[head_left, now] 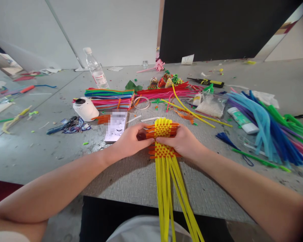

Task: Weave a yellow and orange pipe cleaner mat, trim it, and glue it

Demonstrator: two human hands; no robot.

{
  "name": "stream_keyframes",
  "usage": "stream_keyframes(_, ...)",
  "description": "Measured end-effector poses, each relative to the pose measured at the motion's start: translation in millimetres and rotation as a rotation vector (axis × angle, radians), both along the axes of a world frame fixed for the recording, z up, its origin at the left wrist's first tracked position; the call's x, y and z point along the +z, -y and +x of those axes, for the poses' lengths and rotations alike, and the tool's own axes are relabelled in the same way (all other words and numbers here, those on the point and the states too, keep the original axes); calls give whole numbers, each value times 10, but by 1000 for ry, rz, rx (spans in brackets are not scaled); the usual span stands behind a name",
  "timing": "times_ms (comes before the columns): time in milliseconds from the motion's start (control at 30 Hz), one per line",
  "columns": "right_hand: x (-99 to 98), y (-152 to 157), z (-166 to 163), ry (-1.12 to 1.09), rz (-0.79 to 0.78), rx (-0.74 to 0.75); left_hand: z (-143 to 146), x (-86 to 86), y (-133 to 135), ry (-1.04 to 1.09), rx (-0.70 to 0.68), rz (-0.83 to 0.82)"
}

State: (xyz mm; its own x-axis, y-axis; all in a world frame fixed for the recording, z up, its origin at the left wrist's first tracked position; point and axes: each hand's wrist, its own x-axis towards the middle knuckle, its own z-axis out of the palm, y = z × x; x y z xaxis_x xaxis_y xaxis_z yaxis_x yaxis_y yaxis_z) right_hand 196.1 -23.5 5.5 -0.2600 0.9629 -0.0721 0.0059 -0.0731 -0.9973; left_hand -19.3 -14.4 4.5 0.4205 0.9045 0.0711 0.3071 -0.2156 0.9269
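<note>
A woven strip of yellow and orange pipe cleaners is held up over the near part of the table. My left hand pinches its left edge, thumb on the front. From the other side my right hand grips it, with the thumb lying across the weave and the fingers behind, mostly hidden. Short orange ends stick out along both sides of the weave. Long loose yellow strands hang from its lower end past the table edge towards my lap. Just left of my left hand lies a phone with a lit screen.
Behind the phone stand a white spool and bundles of coloured pipe cleaners. A plastic bottle stands farther back. To the right lie a white-and-green tube, a bag of white bits and blue pipe cleaners.
</note>
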Motion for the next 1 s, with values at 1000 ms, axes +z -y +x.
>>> stream_keyframes(1000, -13, -69, 101, -94, -124, -118, 27, -15, -54, 314, 63, -186)
